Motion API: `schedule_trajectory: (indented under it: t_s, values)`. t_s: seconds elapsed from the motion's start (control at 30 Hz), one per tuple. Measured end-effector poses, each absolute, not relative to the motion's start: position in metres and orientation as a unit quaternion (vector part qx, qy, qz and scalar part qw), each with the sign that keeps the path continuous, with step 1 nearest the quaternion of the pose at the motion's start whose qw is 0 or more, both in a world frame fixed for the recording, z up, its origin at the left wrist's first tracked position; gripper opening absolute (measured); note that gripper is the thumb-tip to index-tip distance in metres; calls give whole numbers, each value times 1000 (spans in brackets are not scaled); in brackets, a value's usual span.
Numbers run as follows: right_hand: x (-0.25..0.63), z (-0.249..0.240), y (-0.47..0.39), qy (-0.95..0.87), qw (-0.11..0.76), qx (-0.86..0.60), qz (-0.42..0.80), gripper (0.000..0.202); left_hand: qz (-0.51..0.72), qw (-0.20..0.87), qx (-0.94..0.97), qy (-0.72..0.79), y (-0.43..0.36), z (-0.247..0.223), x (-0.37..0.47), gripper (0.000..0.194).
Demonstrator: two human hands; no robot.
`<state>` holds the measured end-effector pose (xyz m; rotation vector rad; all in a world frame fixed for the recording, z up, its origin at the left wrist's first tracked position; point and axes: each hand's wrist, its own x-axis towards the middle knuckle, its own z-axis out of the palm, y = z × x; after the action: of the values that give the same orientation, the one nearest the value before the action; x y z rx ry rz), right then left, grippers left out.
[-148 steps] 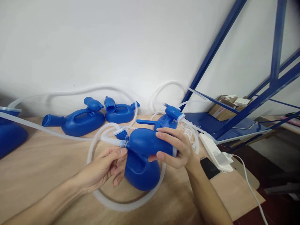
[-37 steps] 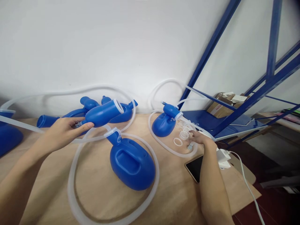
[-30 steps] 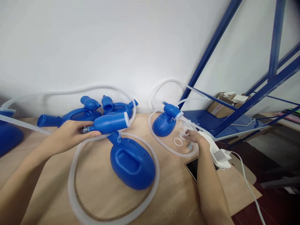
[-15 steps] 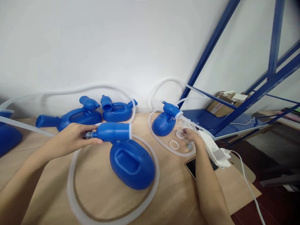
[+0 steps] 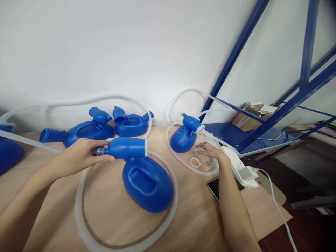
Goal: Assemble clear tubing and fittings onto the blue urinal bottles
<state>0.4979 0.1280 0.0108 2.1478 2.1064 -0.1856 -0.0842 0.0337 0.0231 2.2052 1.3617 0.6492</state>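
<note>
My left hand (image 5: 88,154) is closed around the narrow end of a blue tubular connector (image 5: 128,147), where a metal clamp (image 5: 99,151) shows. A white ring (image 5: 146,147) rims the connector's wide end. Just below it lies a blue plastic bottle (image 5: 149,185) with a recessed grip; I cannot tell whether the two are joined. A clear hose (image 5: 175,196) loops round the bottle on the table. To the right, my right hand (image 5: 211,151) pinches a translucent white ring (image 5: 200,149), its fingertips partly covering it. A second white ring (image 5: 195,162) lies flat nearby.
Several more blue bottles (image 5: 89,130) stand along the wall, one with a hose (image 5: 193,131) beside my right hand. A white power strip (image 5: 237,166) and a phone (image 5: 214,187) lie at the right edge, near a blue metal frame (image 5: 236,52).
My right fingers have closed on the translucent ring, which now looks tilted and slightly to the left. My left hand and the connector have stayed in place.
</note>
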Motion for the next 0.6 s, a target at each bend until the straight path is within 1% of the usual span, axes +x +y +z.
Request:
schedule_trajectory:
  t_s: [0.07,0.13,0.27,0.3,0.4,0.47,0.57,0.6]
  values:
    - [489,9,127,710,81,696,-74,37,233,233,806,492,34,22,-84,50]
    - [481,8,127,715,86,690,-75,29,229,231,807,492,34,21,-85,51]
    - [475,21,125,724,56,684,-70,13,225,225,807,497,36,18,-87,53]
    - [476,28,122,725,38,685,-65,13,227,226,805,499,36,18,-87,54]
    - [480,54,111,725,-21,687,-52,23,244,236,798,498,33,20,-83,61]
    - [476,74,101,711,-99,693,-67,27,264,248,786,502,30,24,-79,70]
    - [452,102,86,630,-339,677,-172,22,280,275,769,505,22,32,-72,76]
    - [437,108,82,602,-390,662,-217,23,280,288,768,500,20,34,-70,74]
